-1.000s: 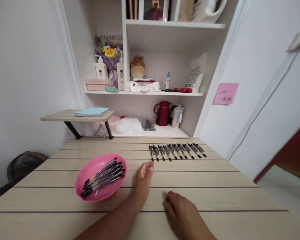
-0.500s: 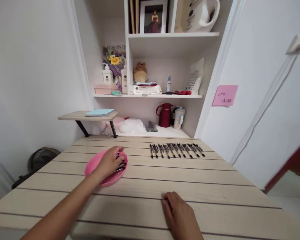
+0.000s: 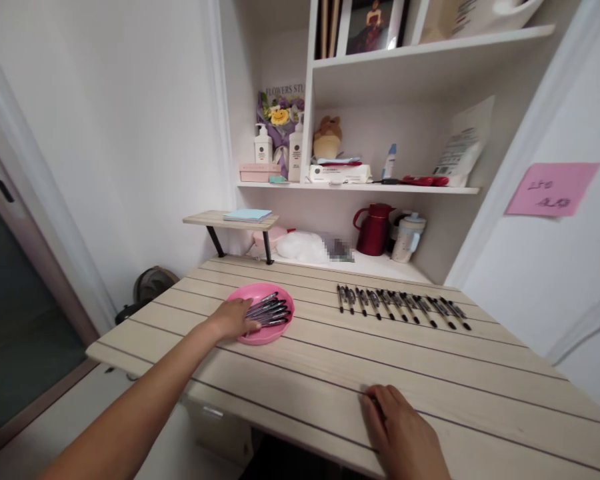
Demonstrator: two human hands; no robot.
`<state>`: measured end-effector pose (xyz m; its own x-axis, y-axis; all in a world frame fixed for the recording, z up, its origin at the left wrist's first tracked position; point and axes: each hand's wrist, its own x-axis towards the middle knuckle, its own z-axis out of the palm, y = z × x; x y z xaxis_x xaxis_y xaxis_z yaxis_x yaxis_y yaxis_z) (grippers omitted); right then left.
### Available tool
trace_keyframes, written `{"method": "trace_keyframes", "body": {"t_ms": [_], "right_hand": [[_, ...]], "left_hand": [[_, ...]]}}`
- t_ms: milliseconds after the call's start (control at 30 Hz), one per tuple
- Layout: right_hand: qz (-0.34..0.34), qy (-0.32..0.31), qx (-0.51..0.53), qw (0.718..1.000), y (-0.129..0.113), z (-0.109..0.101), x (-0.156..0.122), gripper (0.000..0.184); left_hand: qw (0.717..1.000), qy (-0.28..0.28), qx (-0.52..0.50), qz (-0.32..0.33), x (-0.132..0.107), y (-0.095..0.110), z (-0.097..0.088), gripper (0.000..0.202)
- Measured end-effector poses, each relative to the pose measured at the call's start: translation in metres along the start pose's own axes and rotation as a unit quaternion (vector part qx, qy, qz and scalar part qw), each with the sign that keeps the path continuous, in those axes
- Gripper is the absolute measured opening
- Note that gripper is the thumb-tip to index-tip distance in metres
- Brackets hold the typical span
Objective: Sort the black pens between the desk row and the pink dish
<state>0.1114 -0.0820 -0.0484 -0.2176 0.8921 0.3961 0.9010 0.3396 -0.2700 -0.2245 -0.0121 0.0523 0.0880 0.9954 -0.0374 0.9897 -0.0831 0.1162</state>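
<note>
At the left side of a round pink tray (image 3: 237, 292), my left hand (image 3: 233, 319) has its thumb and fingers closed around the near ends of a bunch of dark pens (image 3: 270, 312). The pens lie side by side inside the tray, their other ends toward its right rim. My right hand (image 3: 405, 427) rests on the tabletop near the front edge, fingers curled in and nothing visible in them. To the right of the tray, several black-capped pens (image 3: 404, 307) are laid out in a slanted row.
The slatted wooden table (image 3: 325, 360) meets a white shelf unit. On it stands a small riser (image 3: 200, 219) with blue paper (image 3: 248, 215). Behind are a red jug (image 3: 375, 230), a pale tumbler (image 3: 407, 240) and a white plastic bag (image 3: 300, 247). A pink note (image 3: 553, 190) is on the wall.
The view has turned left, so everything sits farther right. My left hand has drawn back toward the tray's left side, uncovering more of the pens. My right hand keeps its curled pose.
</note>
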Motion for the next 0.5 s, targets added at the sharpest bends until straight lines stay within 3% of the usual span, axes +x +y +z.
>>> {"method": "trace_keyframes", "body": {"t_ms": [267,400,500], "right_hand": [[0.008,-0.007,-0.01,1.0,0.006,0.004,-0.001,0.024],[0.003,0.002,-0.01,1.0,0.006,0.004,-0.001,0.025],[-0.001,0.008,-0.008,1.0,0.006,0.003,-0.001,0.025]], "left_hand": [[0.999,-0.04,-0.018,-0.016,0.022,-0.003,0.004,0.038],[0.999,-0.024,-0.024,-0.023,0.029,-0.004,0.006,0.043],[0.999,0.0,-0.021,-0.033,0.034,-0.004,0.007,0.035]]}}
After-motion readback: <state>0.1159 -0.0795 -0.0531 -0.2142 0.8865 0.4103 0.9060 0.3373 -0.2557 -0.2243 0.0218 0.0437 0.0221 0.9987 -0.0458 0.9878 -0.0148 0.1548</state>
